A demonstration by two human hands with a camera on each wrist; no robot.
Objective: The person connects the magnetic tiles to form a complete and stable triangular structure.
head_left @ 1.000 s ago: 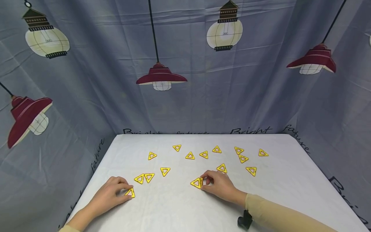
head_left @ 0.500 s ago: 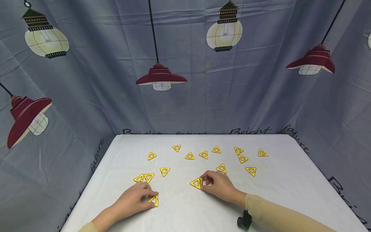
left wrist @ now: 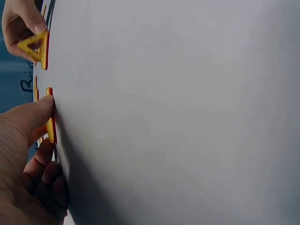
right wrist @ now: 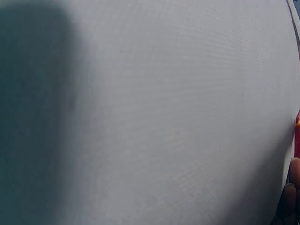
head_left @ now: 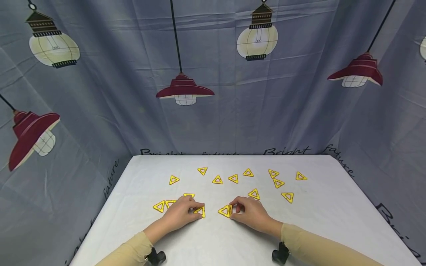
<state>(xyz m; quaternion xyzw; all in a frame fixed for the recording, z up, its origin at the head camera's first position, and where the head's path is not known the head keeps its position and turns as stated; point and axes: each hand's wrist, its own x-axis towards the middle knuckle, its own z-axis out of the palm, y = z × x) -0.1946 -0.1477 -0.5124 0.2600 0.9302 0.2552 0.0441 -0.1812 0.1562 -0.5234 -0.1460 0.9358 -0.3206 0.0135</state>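
My left hand (head_left: 182,213) pinches a yellow triangular frame piece (head_left: 200,211) between thumb and fingertips, near the middle of the white table. In the left wrist view this held piece (left wrist: 50,126) shows a red edge along its lower side. To the right, my right hand (head_left: 249,212) pinches a second triangle (head_left: 230,210) that stands on edge. It stands against a flat triangle (head_left: 224,211), whose tip points left toward the left hand's piece. A gap of bare table separates the two hands' pieces. The right wrist view catches only fingertips (right wrist: 294,173) and a red-edged bit at its right border.
Several more yellow triangles lie scattered behind the hands, among them one at the left (head_left: 159,206), one at the back (head_left: 202,170) and one at the right (head_left: 287,197). Two (head_left: 273,173) nearly touch at the back right. A lamp-patterned curtain (head_left: 213,125) surrounds the table (head_left: 319,218).
The left hand has carried its triangle rightward from the table's left side, first slightly nearer, then farther back, close to the right hand. The right hand has kept its place and grip.
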